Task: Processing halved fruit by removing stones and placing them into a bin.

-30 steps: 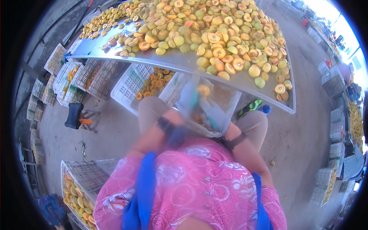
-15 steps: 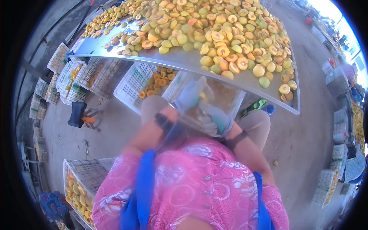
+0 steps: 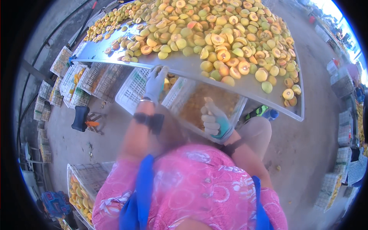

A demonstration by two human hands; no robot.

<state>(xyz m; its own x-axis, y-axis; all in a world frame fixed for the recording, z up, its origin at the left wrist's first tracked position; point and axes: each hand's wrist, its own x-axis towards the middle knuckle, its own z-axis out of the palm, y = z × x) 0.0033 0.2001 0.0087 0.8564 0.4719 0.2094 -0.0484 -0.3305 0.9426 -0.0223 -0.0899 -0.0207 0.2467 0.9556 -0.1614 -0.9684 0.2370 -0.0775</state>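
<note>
My left hand, in a pale grey glove, is at the near edge of the metal table, above the white crate holding cut yellow fruit. Its fingers stretch forward, and no fruit shows in them. Over a second crate, its contents brownish and blurred, my right hand is closed in a grey and teal glove. Whatever it grips is hidden by the curled fingers. Halved yellow-green fruit, looking like peaches, is heaped on the table, many with cut faces up.
More white crates stand on the left. A small folding stool with a dark seat is nearer. By my left side is a crate of fruit halves. Crates and a person are at the far right. A blue object sits beside my right knee.
My left hand has moved away from my right hand, left and forward to the table edge. A yellow piece near the hands no longer shows there. My right hand stays over the crate.
</note>
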